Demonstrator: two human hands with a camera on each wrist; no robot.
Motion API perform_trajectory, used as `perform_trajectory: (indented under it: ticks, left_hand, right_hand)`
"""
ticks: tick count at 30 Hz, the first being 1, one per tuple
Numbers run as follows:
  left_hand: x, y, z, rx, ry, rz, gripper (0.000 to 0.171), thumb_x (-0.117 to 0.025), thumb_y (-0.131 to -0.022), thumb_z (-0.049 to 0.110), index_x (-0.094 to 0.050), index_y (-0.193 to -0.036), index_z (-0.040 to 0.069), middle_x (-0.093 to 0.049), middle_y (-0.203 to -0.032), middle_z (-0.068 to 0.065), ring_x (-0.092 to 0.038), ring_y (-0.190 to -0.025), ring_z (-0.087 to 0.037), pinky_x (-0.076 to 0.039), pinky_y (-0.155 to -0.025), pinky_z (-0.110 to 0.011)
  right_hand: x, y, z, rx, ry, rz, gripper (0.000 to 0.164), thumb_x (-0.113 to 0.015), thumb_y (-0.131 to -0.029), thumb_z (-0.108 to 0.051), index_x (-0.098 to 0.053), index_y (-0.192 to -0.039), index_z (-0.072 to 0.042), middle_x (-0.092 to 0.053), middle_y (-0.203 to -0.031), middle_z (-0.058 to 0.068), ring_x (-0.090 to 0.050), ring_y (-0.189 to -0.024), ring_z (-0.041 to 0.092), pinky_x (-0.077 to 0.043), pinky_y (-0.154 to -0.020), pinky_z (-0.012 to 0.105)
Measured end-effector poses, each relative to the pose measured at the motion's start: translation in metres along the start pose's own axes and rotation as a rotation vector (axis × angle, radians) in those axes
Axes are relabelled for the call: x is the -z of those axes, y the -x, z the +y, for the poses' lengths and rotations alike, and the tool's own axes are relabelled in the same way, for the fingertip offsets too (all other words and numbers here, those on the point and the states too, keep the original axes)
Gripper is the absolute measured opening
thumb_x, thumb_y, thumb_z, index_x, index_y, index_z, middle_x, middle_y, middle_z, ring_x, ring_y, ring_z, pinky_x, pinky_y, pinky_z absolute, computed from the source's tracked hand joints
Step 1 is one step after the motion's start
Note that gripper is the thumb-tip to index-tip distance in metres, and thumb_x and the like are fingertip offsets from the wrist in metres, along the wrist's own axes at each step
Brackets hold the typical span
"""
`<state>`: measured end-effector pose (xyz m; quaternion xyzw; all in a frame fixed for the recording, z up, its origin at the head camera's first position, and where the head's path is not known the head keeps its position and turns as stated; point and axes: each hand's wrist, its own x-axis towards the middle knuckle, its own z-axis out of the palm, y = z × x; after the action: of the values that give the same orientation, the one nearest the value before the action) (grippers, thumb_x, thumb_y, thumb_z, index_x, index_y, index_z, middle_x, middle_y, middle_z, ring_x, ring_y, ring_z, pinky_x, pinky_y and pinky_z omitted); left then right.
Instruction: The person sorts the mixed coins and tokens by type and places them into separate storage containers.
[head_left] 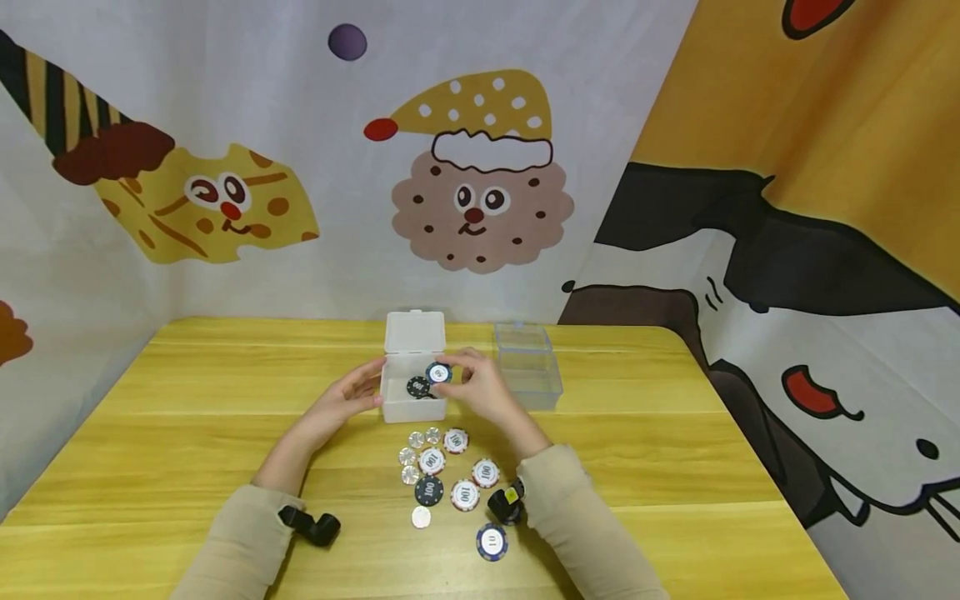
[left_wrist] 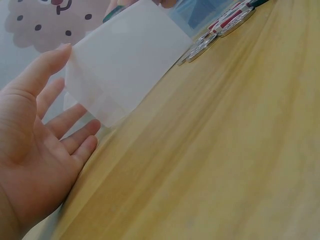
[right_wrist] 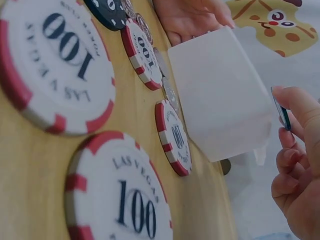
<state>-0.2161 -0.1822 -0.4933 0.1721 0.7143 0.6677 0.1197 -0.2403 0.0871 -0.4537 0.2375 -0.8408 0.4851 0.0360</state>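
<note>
My right hand [head_left: 486, 388] pinches a blue-edged white poker chip [head_left: 438, 373] between thumb and fingers, above the white plastic box [head_left: 414, 412]. The box's lid [head_left: 415, 332] stands open at the back. Black poker chips [head_left: 417, 387] lie inside, partly overlapped by the held chip. At the box's left side is my left hand [head_left: 345, 402], its thumb and fingertips touching the wall, fingers loosely extended. In the right wrist view the pinched chip [right_wrist: 281, 107] shows edge-on beside the box.
In front of the box lie several red-edged white chips [head_left: 465, 495], a black chip [head_left: 429, 490], a blue chip [head_left: 492, 542] and several silver coins [head_left: 407, 456]. Another chip is partly hidden under the right wrist. A clear plastic box [head_left: 528, 371] stands to the right.
</note>
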Motion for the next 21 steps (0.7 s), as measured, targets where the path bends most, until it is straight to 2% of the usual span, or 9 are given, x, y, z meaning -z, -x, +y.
perform_trajectory:
  ticks: [11, 21]
  left_hand:
    - [0.0, 0.001, 0.003, 0.007, -0.006, 0.005, 0.063, -0.056, -0.096, 0.007, -0.027, -0.151, 0.01, -0.026, -0.153, -0.018, -0.027, -0.136, -0.041, -0.02, -0.109, -0.057]
    - [0.0, 0.001, 0.003, 0.006, -0.006, 0.005, 0.063, -0.057, -0.095, 0.007, -0.028, -0.151, 0.009, -0.026, -0.153, -0.018, -0.027, -0.136, -0.041, -0.021, -0.109, -0.056]
  right_hand:
    - [-0.01, -0.012, 0.002, -0.022, 0.055, 0.042, 0.043, -0.083, -0.075, -0.018, -0.071, -0.115, -0.011, -0.063, -0.105, -0.001, -0.047, -0.062, 0.01, -0.044, -0.051, 0.022]
    - [-0.016, -0.015, 0.0, -0.078, 0.099, 0.025, 0.044, -0.082, -0.076, -0.024, -0.07, -0.117, -0.014, -0.062, -0.102, -0.005, -0.048, -0.063, 0.011, -0.044, -0.053, 0.023]
